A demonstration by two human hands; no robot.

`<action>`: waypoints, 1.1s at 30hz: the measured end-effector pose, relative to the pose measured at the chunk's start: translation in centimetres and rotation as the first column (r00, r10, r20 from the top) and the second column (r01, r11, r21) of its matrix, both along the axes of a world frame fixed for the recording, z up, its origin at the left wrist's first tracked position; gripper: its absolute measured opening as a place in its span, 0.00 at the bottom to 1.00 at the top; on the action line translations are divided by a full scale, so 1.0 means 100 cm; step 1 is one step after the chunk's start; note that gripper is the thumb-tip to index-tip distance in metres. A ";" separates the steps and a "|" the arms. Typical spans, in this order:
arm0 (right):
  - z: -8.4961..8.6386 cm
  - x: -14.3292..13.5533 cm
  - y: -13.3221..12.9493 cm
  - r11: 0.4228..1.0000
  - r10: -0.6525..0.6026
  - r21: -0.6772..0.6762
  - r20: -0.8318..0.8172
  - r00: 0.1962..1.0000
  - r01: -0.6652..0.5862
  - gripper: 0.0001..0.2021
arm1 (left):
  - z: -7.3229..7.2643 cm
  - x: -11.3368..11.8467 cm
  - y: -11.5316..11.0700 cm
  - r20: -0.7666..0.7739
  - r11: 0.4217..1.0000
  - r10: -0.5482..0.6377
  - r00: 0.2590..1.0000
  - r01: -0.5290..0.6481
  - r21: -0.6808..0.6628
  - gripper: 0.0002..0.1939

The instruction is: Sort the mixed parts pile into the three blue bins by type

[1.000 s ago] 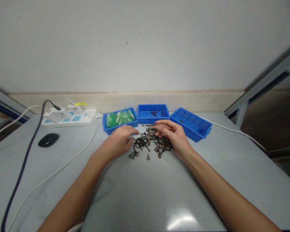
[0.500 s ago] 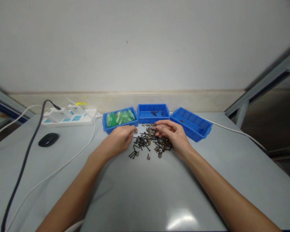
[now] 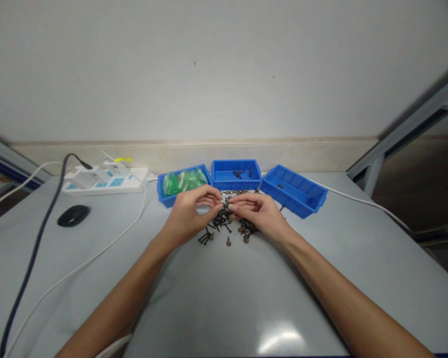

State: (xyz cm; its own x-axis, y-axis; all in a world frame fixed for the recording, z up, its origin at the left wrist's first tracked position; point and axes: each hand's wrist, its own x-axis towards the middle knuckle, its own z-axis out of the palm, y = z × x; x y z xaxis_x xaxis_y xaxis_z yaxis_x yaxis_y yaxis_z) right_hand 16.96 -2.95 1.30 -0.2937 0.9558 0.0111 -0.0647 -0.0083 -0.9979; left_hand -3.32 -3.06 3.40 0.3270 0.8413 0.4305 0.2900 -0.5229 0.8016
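– Holding left hand (image 3: 190, 214) and right hand (image 3: 264, 215) how?
– Arched inward over the screw pile (image 3: 221, 218) on the table (image 3: 209, 298), with fingers (image 3: 242, 198) curled near thumbs; can't tell if pinching anything
– Pointing which way?
– Every angle within the pile; with the lone front screw (image 3: 229, 242), shank toward the wall (image 3: 224, 99)

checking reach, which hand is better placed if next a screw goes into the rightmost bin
Probably right: the right hand is nearer the rightmost bin, while the left hand is by the leftmost bin.
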 end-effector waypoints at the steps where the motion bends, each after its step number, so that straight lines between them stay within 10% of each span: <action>1: 0.000 0.000 0.000 0.999 -0.011 -0.030 -0.036 0.999 0.010 0.15 | -0.001 0.001 0.000 0.020 1.000 -0.008 1.000 0.009 -0.019 0.07; 10: 0.004 -0.001 0.010 0.993 -0.104 -0.076 -0.188 0.977 0.091 0.14 | -0.008 -0.004 0.005 -0.177 0.994 0.049 0.983 -0.032 0.101 0.06; 17: 0.007 0.004 0.018 0.977 -0.213 -0.027 -0.248 0.945 0.213 0.26 | -0.040 -0.019 0.020 -0.671 0.932 0.101 0.735 0.166 0.322 0.27; 33: 0.009 0.009 0.006 0.979 -0.201 -0.057 -0.141 0.969 0.195 0.19 | -0.024 -0.010 0.013 -0.684 0.941 0.090 0.724 0.163 0.296 0.16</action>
